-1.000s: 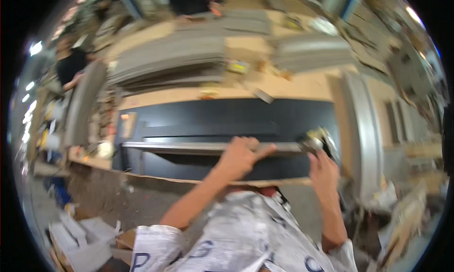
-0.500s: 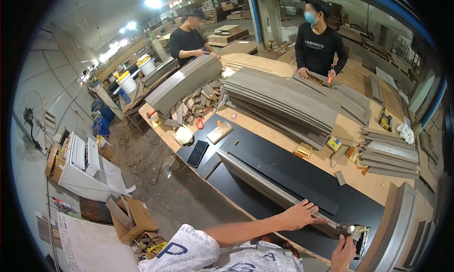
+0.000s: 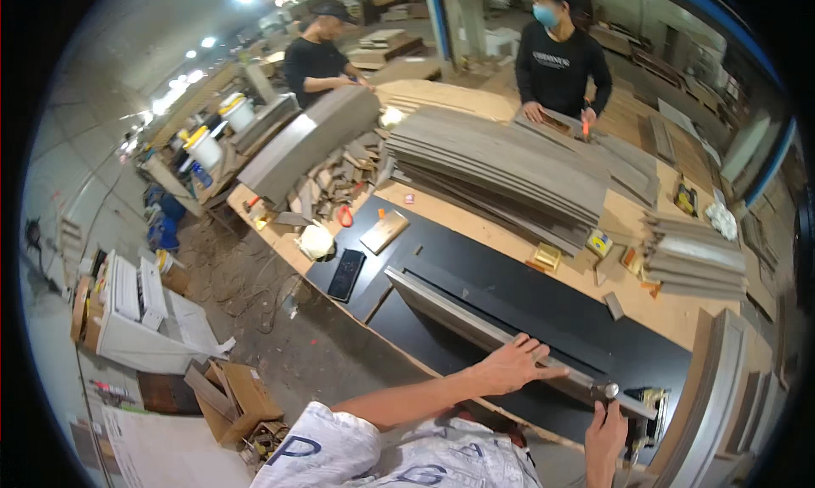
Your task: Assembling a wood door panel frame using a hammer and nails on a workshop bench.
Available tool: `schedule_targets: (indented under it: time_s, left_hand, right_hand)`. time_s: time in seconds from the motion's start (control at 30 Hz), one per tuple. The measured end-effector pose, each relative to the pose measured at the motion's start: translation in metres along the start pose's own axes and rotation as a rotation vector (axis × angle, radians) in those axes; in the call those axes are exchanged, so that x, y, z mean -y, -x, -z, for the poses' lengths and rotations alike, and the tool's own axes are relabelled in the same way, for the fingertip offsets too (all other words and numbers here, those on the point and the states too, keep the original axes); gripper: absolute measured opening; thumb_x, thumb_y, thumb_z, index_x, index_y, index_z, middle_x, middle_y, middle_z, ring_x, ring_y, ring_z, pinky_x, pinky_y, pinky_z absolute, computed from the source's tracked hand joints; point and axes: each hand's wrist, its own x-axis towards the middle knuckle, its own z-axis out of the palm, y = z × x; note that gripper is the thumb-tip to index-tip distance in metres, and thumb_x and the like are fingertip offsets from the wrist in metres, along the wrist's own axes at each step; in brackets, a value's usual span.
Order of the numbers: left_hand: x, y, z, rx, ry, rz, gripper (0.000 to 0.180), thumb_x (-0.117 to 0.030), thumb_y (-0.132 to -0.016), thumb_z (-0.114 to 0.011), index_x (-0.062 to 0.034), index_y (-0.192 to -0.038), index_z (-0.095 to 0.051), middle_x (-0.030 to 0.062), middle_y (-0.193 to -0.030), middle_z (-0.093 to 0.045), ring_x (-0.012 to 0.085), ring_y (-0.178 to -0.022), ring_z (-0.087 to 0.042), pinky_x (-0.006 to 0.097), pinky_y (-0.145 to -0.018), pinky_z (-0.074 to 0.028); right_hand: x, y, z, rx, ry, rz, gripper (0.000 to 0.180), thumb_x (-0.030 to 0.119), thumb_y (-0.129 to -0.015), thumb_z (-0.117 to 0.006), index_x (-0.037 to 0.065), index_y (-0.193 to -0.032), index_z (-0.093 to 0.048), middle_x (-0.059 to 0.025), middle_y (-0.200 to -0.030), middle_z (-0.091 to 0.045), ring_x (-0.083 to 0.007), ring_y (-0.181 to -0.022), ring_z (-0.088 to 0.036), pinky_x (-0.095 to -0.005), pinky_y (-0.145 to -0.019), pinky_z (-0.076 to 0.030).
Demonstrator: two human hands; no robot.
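A long grey board (image 3: 450,314) stands on edge along the near side of the black panel (image 3: 501,293) on the bench. My left hand (image 3: 512,366) holds its top edge, fingers curled over and the index finger stretched along it. Further right, my right hand (image 3: 604,441) grips a hammer (image 3: 606,391). The shiny round head is at the board's top edge near its right end; whether it touches cannot be seen. Just beyond that end lies a yellow-and-black tool (image 3: 649,412), partly hidden.
A phone (image 3: 346,275) and a small wood block (image 3: 384,232) lie on the black panel's left. Stacked grey boards (image 3: 492,165), wood offcuts (image 3: 335,178) and small boxes (image 3: 599,243) sit beyond. Two people (image 3: 564,64) work across the bench. Long boards (image 3: 709,395) stand at right.
The hammer in my right hand has shifted left along the board, away from its right end. My left hand stays on the board. The whole view has moved slightly.
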Motion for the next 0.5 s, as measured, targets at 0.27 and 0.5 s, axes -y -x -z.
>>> schedule_targets:
  time_s: [0.27,0.5]
  left_hand:
    - [0.039,0.032,0.037,-0.007,0.03,0.054,0.076,-0.003,-0.078,-0.057,-0.0375,-0.145,-0.047,0.0108,-0.113,-0.057,0.0282,-0.108,-0.055,0.041,-0.094,-0.04]
    - [0.068,0.052,0.037,0.022,0.05,0.032,0.081,0.003,-0.077,-0.058,-0.0363,-0.146,-0.045,0.0135,-0.115,-0.056,0.0273,-0.108,-0.053,0.04,-0.096,-0.038]
  right_hand:
    - [0.077,-0.013,-0.019,-0.157,-0.231,-0.096,0.013,0.012,-0.093,-0.063,0.003,-0.102,-0.06,-0.0219,-0.081,-0.064,-0.0422,-0.072,-0.062,-0.0473,-0.061,-0.048]
    - [0.104,-0.01,-0.036,-0.076,0.071,-0.029,0.023,0.021,-0.096,-0.059,0.004,-0.112,-0.06,-0.0188,-0.08,-0.065,-0.0419,-0.07,-0.063,-0.0481,-0.058,-0.048]
